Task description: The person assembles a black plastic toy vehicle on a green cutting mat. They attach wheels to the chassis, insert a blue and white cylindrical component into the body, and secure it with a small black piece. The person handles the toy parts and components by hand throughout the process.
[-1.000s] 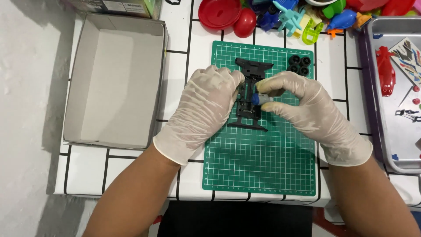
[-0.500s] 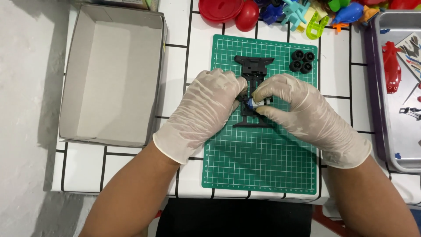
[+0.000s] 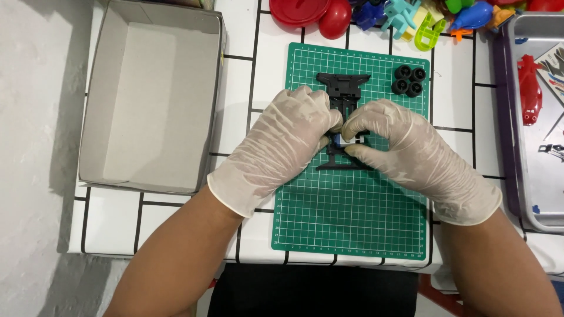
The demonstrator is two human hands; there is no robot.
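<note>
A black plastic model-car chassis (image 3: 342, 88) lies lengthwise on a green cutting mat (image 3: 351, 217). Both my hands wear whitish gloves and meet over its middle. My left hand (image 3: 282, 144) grips the chassis from the left side. My right hand (image 3: 405, 147) pinches a small blue and white part (image 3: 341, 140) at the chassis' centre, and its fingers also rest on the frame. The chassis' middle is mostly hidden under my fingers. Several small black wheels (image 3: 409, 80) sit together on the mat's upper right corner.
An empty grey cardboard box (image 3: 150, 97) stands left of the mat. Red and coloured plastic toys (image 3: 335, 14) lie along the far edge. A metal tray (image 3: 537, 117) at the right holds a red car body shell (image 3: 530, 88) and small tools. The table is white tile.
The view has shifted slightly, so the mat sits a little lower in frame. My hands stay closed over the chassis middle, with the right fingers pressed tighter around the blue part.
</note>
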